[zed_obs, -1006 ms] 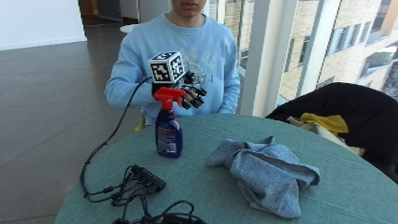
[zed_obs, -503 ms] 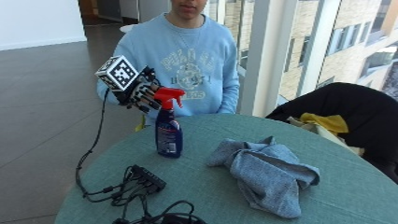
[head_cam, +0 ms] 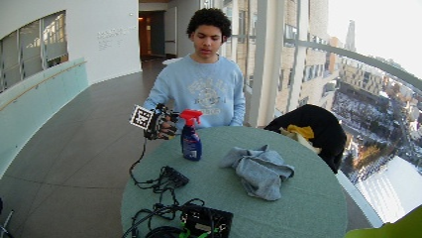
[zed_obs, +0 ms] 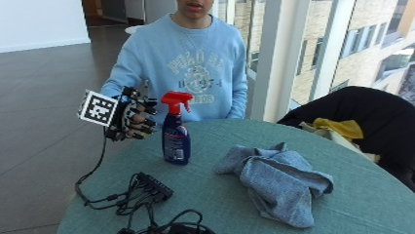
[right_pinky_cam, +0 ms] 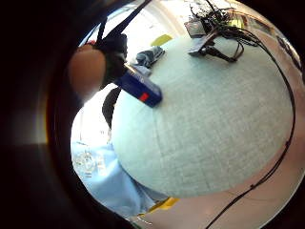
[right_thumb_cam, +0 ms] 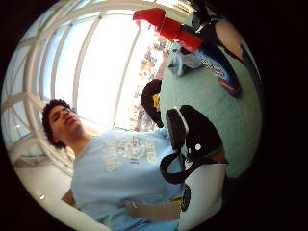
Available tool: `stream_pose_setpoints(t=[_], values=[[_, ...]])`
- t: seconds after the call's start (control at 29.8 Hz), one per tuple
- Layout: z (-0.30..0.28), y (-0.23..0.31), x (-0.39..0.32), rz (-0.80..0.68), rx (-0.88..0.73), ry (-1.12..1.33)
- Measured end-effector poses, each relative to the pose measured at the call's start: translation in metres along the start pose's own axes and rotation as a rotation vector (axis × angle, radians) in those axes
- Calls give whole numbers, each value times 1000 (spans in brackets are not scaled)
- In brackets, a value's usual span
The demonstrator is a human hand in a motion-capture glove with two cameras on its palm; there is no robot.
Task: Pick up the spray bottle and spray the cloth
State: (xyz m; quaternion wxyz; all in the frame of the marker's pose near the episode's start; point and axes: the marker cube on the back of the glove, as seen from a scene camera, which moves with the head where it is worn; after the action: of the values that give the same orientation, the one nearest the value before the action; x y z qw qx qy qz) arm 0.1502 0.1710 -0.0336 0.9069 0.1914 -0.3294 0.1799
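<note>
1. Fingers loosely curled on my gloved right hand (zed_obs: 133,119), holding nothing, hovering just beside the spray bottle (zed_obs: 176,129).
2. I see the bottle standing upright on the round green table (zed_obs: 214,195), red trigger head up top.
3. Grey-blue cloth (zed_obs: 275,180) lies crumpled nearby, apart from the bottle.

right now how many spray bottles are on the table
1. The spray bottle stands upright on the table, beside the gloved right hand and apart from the grey cloth. None other shows, though the cloth could hide something small.
</note>
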Motion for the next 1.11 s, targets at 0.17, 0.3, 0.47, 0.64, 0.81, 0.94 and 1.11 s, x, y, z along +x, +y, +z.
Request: stream_pose_setpoints(t=[0.17,0.3,0.47,0.64,0.81,0.94,1.11], values=[[4,-27,13,-24,91,-113],[11,-39,18,3,36,-187],[21,-56,21,21,-17,-242],[30,-76,21,9,-69,-274],[43,-95,14,-30,-112,-306],[52,-105,10,-49,-138,-319],[59,-114,9,-56,-139,-335]])
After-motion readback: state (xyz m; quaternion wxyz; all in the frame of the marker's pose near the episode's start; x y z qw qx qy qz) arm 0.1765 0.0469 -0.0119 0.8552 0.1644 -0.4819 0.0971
